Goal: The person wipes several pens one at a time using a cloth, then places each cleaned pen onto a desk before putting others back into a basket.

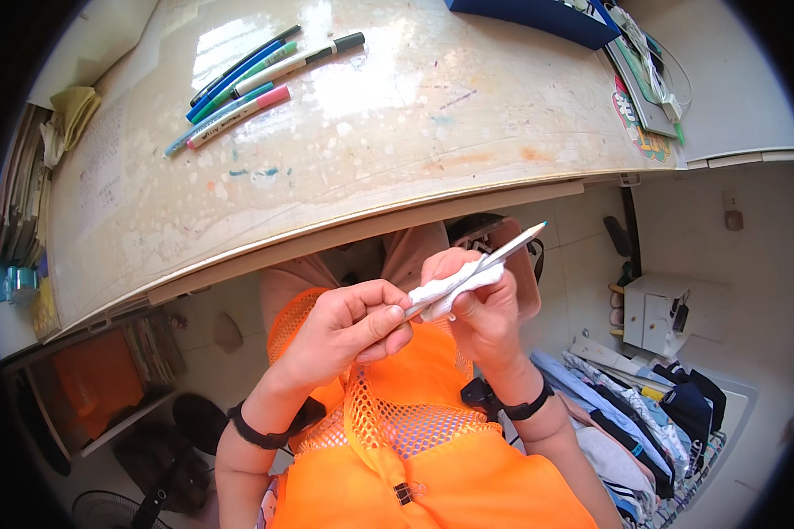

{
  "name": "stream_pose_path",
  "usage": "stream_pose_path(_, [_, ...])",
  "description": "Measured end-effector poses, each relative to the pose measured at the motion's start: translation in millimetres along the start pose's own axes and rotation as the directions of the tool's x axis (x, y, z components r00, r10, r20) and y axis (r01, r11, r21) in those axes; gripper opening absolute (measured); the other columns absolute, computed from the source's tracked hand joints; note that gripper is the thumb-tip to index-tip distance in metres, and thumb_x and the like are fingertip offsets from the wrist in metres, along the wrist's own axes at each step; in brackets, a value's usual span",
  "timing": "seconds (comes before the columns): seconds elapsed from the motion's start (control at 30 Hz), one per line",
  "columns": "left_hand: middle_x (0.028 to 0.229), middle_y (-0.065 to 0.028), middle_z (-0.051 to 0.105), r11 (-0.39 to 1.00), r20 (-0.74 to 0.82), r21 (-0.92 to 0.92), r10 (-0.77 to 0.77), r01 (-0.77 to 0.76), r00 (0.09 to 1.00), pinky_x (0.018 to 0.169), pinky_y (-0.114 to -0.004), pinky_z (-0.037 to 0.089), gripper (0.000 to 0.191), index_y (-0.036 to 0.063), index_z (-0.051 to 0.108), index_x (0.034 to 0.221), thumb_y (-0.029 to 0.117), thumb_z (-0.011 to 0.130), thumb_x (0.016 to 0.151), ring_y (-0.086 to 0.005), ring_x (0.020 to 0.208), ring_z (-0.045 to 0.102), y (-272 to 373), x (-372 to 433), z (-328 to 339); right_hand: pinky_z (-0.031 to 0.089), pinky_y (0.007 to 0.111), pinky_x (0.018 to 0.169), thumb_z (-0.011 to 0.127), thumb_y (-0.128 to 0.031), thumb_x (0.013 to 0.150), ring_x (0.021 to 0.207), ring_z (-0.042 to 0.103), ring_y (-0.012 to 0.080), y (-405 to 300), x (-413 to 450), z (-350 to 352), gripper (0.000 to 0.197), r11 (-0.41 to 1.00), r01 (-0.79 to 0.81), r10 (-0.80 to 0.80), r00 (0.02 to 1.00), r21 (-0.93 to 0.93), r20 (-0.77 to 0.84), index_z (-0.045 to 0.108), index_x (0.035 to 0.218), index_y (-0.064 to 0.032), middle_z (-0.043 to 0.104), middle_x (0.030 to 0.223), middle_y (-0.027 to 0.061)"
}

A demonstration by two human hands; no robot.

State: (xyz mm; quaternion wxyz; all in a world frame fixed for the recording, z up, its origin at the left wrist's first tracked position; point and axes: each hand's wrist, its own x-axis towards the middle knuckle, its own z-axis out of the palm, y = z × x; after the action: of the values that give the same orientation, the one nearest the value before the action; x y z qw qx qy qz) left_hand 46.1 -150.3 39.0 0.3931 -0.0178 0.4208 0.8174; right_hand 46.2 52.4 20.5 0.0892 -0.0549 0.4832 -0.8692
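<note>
Between my hands is a colored pencil [513, 243] with a pale barrel and a blue-green tip that points up to the right. My left hand [360, 324] pinches its lower end between thumb and fingers. A white cloth [460, 284] is folded around the middle of the barrel, and my right hand [486, 307] grips pencil and cloth together. Both hands are over my lap, in front of an orange mesh vest [397, 423]. On the desk lies a loose row of pens and markers, among them a white marker with a pink cap [238, 118] and one with a black cap [298, 64].
The stained desk [344, 178] has its front edge just beyond my hands. A blue box [536, 16] and a white cable [648, 59] are at the back right. Books [23, 192] line the left. Below right stand a pink bin [519, 278] and piled clothes [628, 416].
</note>
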Motion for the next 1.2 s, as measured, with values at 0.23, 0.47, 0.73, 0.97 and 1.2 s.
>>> stream_pose_path(0.23, [0.079, -0.0035, 0.066, 0.94, -0.118, 0.326, 0.145, -0.1, 0.982, 0.052, -0.019, 0.041, 0.012, -0.0025, 0.062, 0.108, 0.008, 0.06, 0.102, -0.0042, 0.06, 0.053, -8, -11, 6, 0.054, 0.027, 0.074, 0.072, -0.025, 0.095, 0.085, 0.066, 0.0155, -14, 11, -25, 0.037, 0.97, 0.125, -0.109, 0.991, 0.21, -0.083, 0.064, 0.114, 0.0049, 0.065, 0.105, 0.0136])
stream_pose_path(0.47, [0.087, -0.0137, 0.07, -0.174, 0.344, 0.924, 0.768, -0.342, 0.54, 0.056, -0.026, 0.052, 0.019, -0.0038, 0.067, 0.103, 0.0, 0.069, 0.084, -0.0195, 0.067, 0.067, -14, 5, 9, 0.058, 0.033, 0.082, 0.067, -0.014, 0.098, 0.096, 0.07, 0.0212, 5, -2, 0, 0.027, 0.993, 0.114, -0.115, 0.986, -0.013, -0.12, 0.064, 0.117, 0.0046, 0.068, 0.11, 0.0141])
stream_pose_path(0.73, [0.089, -0.0139, 0.071, -0.007, 0.252, 0.905, 0.815, -0.426, 0.522, 0.054, -0.029, 0.052, 0.02, -0.0032, 0.067, 0.1, -0.002, 0.074, 0.081, -0.0241, 0.066, 0.068, -19, 9, 6, 0.056, 0.031, 0.083, 0.068, -0.009, 0.096, 0.097, 0.069, 0.0196, -3, 2, 4, 0.024, 0.993, 0.093, -0.084, 0.988, 0.068, -0.129, 0.065, 0.116, 0.004, 0.068, 0.111, 0.0127])
stream_pose_path(0.97, [0.094, -0.0122, 0.07, -0.032, 0.237, 0.948, 0.736, -0.317, 0.634, 0.072, -0.035, 0.055, 0.02, 0.0008, 0.069, 0.103, 0.001, 0.074, 0.084, -0.0283, 0.083, 0.069, 3, -1, 5, 0.056, 0.031, 0.074, 0.068, 0.007, 0.084, 0.087, 0.069, 0.0222, -20, 10, 1, 0.024, 0.571, 0.378, -0.318, 0.92, -0.729, 0.229, 0.07, 0.108, 0.0022, 0.07, 0.105, 0.0105])
stream_pose_path(1.2, [0.078, -0.0069, 0.072, 0.678, -0.121, 0.699, 0.427, -0.229, 0.896, 0.057, -0.026, 0.052, 0.029, -0.002, 0.071, 0.109, 0.015, 0.049, 0.105, -0.0132, 0.061, 0.068, 0, -31, 13, 0.056, 0.031, 0.066, 0.075, -0.007, 0.069, 0.081, 0.065, 0.022, -30, 5, -2, 0.04, -0.293, 0.514, -0.321, 0.742, -0.807, 0.589, 0.073, 0.109, -0.0009, 0.068, 0.104, 0.0093])
